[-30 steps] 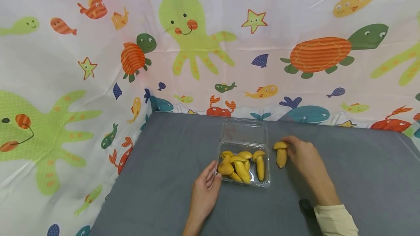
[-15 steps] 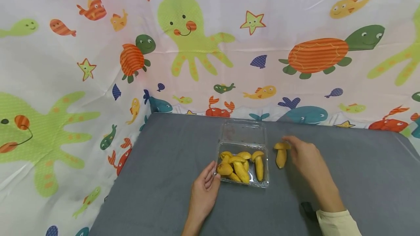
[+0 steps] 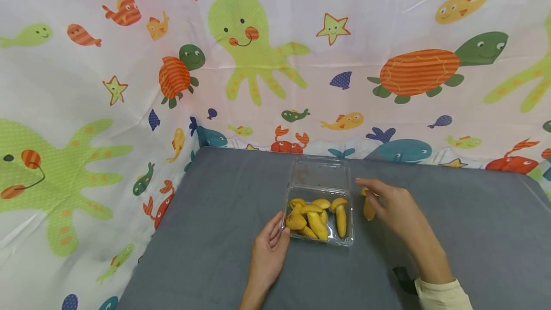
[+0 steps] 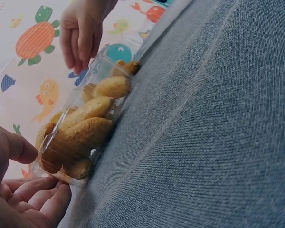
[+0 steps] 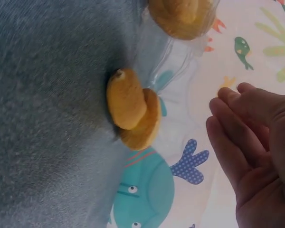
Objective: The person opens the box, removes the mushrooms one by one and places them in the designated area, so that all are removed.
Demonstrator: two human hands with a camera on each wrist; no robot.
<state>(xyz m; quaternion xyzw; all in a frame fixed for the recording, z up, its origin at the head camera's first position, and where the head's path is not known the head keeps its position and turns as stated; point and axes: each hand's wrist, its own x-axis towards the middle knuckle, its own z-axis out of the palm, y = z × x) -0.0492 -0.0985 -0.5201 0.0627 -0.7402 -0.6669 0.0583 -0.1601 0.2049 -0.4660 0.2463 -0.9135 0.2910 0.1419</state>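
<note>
A clear plastic clamshell box [image 3: 320, 243] stands with its lid [image 3: 320, 173] folded back. Several yellow mushrooms [image 3: 316, 226] lie inside it. My left hand [image 3: 268, 252] holds the box's near left corner between thumb and fingers, as the left wrist view shows with the thumb [image 4: 21, 149] above and the fingers below. To the right of the box, one single mushroom [image 5: 126, 102] lies on the cloth. Over it hovers my right hand [image 3: 402, 214], fingers extended and holding nothing, partly hiding it in the head view; the right wrist view shows space between them.
Grey cloth [image 3: 206, 233] covers the table. Behind and to the left hangs a white curtain [image 3: 275, 51] printed with sea animals. A dark strap [image 3: 404, 279] sits at the right wrist, by a cream sleeve [image 3: 443, 294].
My right hand has let go of the single mushroom, and its fingers have straightened and shifted left over it. That mushroom stays beside the box; my left hand keeps its place.
</note>
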